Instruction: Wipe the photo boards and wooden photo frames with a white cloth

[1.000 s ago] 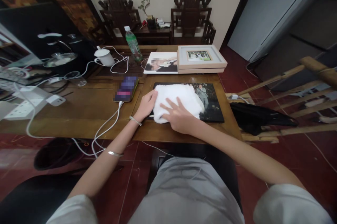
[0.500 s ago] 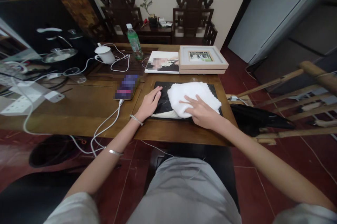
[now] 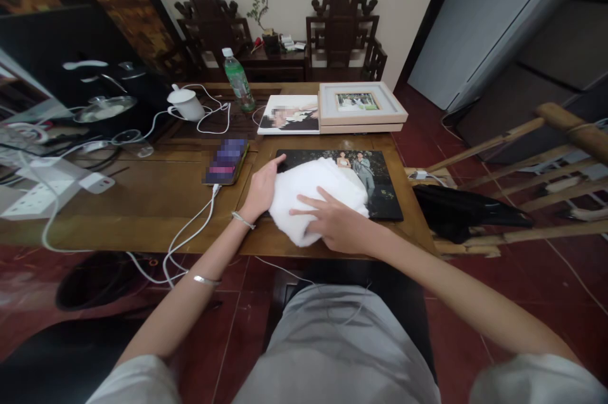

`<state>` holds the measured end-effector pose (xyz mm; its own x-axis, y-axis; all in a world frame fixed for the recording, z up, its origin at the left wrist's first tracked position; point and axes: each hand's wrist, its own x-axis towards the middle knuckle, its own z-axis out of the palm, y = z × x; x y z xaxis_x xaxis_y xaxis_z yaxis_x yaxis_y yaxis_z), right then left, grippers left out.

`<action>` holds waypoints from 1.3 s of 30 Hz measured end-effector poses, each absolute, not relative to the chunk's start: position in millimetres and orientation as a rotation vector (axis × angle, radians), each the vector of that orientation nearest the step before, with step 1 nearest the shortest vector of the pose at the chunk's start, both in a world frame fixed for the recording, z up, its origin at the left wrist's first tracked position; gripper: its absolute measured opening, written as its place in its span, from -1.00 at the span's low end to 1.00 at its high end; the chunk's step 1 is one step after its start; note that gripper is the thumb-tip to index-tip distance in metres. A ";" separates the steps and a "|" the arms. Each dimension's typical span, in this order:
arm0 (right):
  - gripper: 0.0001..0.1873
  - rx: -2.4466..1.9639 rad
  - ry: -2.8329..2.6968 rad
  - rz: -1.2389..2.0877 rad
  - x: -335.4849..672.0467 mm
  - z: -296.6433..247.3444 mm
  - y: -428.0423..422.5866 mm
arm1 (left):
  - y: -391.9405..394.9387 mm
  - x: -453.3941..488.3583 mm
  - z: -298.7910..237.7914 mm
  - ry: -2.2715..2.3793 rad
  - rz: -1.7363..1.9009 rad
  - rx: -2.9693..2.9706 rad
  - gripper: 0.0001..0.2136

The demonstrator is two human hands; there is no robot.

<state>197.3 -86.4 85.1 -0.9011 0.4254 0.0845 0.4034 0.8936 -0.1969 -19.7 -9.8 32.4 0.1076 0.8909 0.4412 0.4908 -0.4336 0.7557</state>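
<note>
A dark photo panel [image 3: 380, 192] showing a couple lies flat on the wooden table [image 3: 142, 195] in front of me. A white folded cloth [image 3: 304, 192] covers its near left part. My right hand [image 3: 339, 223] presses flat on the cloth with fingers spread. My left hand [image 3: 261, 189] rests with fingers stretched out on the panel's left edge, touching the cloth's side.
A phone [image 3: 227, 161] on a white cable lies left of the panel. Behind are a framed photo [image 3: 361, 105], a second print [image 3: 289, 114], a green bottle [image 3: 237, 80] and a white cup [image 3: 187, 103]. A power strip [image 3: 28, 192] sits far left, a black bag [image 3: 456, 211] on the right.
My right hand slid the cloth from the panel's left to its right side, then back to the near left corner. The left hand stayed at the panel's left edge.
</note>
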 end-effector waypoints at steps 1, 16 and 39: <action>-0.51 -0.664 -2.925 0.294 206.7 86.5 -90.2 | -10.6 -18.2 32.9 1.352 1.253 2.021 -0.47; -0.45 -1.366 -2.615 0.002 302.7 74.3 -51.2 | -9.1 -17.4 30.6 1.328 1.104 2.219 -0.64; -0.52 -1.163 -2.674 0.005 285.0 71.9 -47.1 | -8.3 -17.6 31.6 1.327 1.086 2.240 -0.68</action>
<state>285.0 -47.1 71.9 -0.6605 0.7226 0.2043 0.7218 0.6859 -0.0923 -17.6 -8.3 31.6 0.2798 0.8494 0.4474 0.6066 -0.5177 0.6034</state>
